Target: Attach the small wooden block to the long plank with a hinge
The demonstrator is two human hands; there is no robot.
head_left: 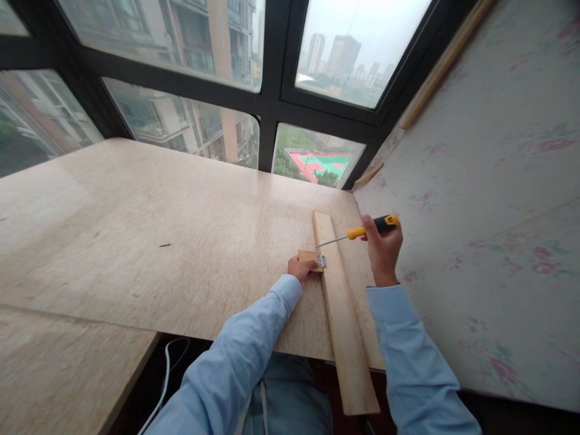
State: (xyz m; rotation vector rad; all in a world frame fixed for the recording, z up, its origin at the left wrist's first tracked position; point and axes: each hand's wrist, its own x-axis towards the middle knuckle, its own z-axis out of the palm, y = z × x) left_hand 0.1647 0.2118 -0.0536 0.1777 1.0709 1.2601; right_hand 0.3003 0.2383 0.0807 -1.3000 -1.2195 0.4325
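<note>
A yellow and black screwdriver (pixel 357 232) is gripped by its handle in my right hand (pixel 384 252). Its thin shaft points left, with the tip just above a metal hinge (pixel 321 261). The hinge lies across the seam between a small wooden block (pixel 307 255) and a long wooden board (pixel 342 308). My left hand (pixel 302 269) presses the small block against the board's left edge, its fingers closed on the block beside the hinge. Part of the block is hidden under those fingers. The board's near end sticks out past the edge of the stone ledge.
The beige stone ledge (pixel 203 211) carries a small screw-like piece (pixel 164 244) to the left. Dark-framed windows (pixel 272 109) stand behind it. A floral-papered wall (pixel 489 241) rises close to my right arm. A white cable (pixel 167 374) hangs below the ledge.
</note>
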